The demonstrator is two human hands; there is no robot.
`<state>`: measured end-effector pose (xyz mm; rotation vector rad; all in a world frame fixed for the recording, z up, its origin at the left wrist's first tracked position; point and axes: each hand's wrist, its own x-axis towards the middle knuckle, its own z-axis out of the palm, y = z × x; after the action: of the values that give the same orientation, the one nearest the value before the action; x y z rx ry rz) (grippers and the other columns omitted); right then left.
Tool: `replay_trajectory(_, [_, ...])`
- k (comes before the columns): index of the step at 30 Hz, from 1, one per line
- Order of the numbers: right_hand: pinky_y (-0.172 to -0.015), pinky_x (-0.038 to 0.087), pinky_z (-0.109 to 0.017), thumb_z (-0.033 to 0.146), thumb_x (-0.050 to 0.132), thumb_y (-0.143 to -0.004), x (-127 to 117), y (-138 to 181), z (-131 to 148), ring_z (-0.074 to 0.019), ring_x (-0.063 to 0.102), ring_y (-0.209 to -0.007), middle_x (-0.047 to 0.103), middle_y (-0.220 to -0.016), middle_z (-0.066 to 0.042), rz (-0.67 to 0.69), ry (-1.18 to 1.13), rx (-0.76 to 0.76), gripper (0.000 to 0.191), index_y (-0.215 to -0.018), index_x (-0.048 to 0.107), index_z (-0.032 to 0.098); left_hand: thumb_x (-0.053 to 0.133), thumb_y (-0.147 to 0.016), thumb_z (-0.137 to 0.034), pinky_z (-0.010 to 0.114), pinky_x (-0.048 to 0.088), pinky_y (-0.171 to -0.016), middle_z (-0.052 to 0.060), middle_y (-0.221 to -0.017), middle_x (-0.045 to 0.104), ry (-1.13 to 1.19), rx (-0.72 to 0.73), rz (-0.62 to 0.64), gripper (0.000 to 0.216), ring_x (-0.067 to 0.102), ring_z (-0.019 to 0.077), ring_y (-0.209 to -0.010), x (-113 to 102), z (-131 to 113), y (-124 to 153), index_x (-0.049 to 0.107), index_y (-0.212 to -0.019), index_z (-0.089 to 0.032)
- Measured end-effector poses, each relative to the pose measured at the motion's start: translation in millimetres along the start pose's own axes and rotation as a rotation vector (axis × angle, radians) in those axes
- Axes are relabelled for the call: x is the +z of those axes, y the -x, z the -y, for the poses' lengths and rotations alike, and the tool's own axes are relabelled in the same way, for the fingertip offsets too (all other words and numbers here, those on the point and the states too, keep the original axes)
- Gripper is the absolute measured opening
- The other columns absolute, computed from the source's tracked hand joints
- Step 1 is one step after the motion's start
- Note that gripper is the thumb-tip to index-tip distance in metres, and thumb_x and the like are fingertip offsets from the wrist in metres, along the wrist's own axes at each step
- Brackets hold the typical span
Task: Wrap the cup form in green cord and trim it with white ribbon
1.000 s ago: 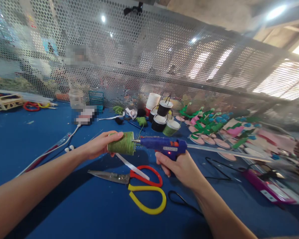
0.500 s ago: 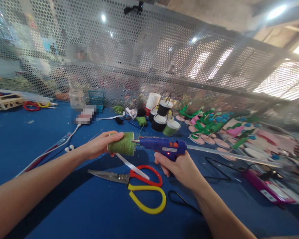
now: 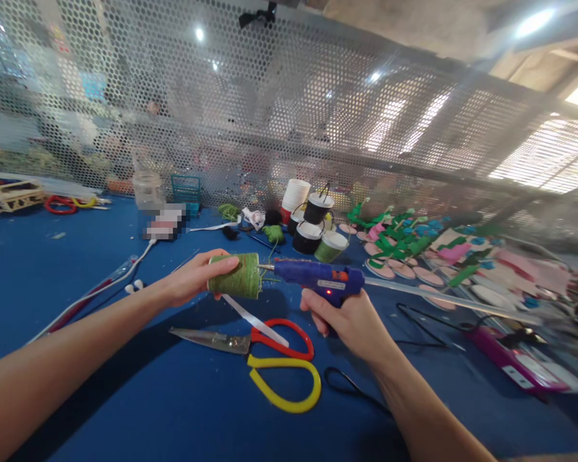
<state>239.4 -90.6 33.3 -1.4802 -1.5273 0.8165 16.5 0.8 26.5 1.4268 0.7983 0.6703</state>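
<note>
Just below my hands lie long scissors with one red and one yellow loop handle (image 3: 264,359) on the blue table (image 3: 125,398). My right hand (image 3: 349,317) grips a blue hot-glue gun (image 3: 320,277), its nozzle just beside the green twine-wrapped cup (image 3: 235,276) clasped sideways in my left hand (image 3: 192,279). Beyond them stand small black and green pots (image 3: 313,234).
</note>
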Motion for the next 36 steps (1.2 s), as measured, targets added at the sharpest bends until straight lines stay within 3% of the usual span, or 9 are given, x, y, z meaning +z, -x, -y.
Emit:
replay_trajectory(8, [-0.038,0.033,-0.023,0.054,0.057,-0.069,-2.1,-0.1,0.0,-0.0079,0.038,-0.033,0.043,-0.035,0.004,0.137,-0.009,0.009,0.040,-0.054,0.053,0.018,0.062,-0.065,-0.056,0.023,0.041,-0.046,0.000,-0.065,0.053,-0.039,0.002,0.003,0.045,0.049,0.0119,-0.057,0.2,0.2,0.4,0.051,-0.078,-0.014])
replay_trajectory(28, [-0.040,0.035,-0.022,0.053,0.052,-0.076,-3.0,-3.1,-5.9,-0.0083,0.041,-0.035,0.045,-0.036,0.004,0.066,-0.016,-0.004,0.042,-0.059,0.056,0.015,0.063,-0.065,-0.048,0.024,0.034,-0.056,0.000,-0.073,0.054,-0.186,0.088,-0.014,0.039,0.049,0.0141,-0.064,-0.3,-0.4,3.9,0.052,-0.087,-0.017])
replay_trajectory(36, [-0.040,0.035,-0.022,0.053,0.052,-0.075,-3.5,-2.4,-4.7,-0.0079,0.039,-0.034,0.044,-0.035,0.004,0.107,-0.018,-0.018,0.041,-0.058,0.055,0.016,0.064,-0.066,-0.050,0.024,0.036,-0.056,0.001,-0.073,0.056,-0.111,0.083,-0.044,0.041,0.050,0.0132,-0.063,-2.0,3.2,0.9,0.054,-0.085,-0.015])
